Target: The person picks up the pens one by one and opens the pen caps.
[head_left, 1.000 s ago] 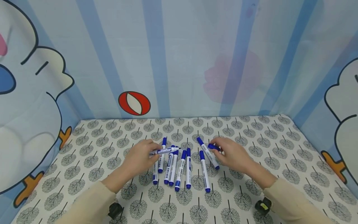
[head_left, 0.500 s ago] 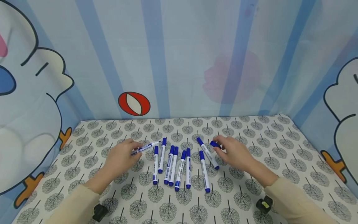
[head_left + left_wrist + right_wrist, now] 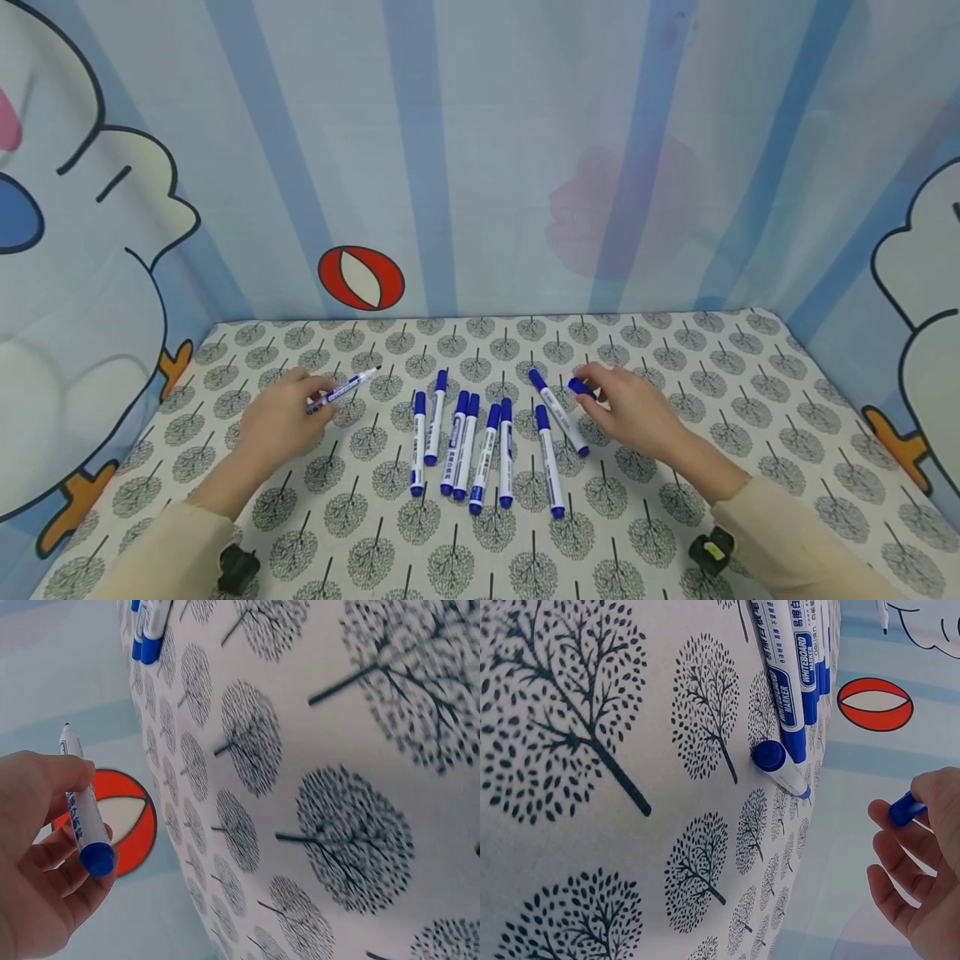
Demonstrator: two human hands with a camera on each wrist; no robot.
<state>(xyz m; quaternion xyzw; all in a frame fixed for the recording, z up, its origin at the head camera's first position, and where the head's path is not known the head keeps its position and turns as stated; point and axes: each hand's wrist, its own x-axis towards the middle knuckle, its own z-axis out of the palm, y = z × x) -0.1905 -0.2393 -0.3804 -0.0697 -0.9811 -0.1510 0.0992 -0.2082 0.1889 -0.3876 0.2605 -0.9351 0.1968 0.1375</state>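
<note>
Your left hand (image 3: pixel 281 414) has its fingers curled round an uncapped whiteboard marker (image 3: pixel 343 390), gripping it near the blue butt end with the bare tip pointing up and away toward the back of the tree-print tablecloth (image 3: pixel 675 350), well left of the row of capped markers (image 3: pixel 480 442). Your right hand (image 3: pixel 630 408) pinches the loose blue cap (image 3: pixel 579 387) between thumb and fingertips (only part of the cap shows), just beside the slanted marker (image 3: pixel 558 412) at the right end of the row. The two hands sit well apart, on either side of the row.
</note>
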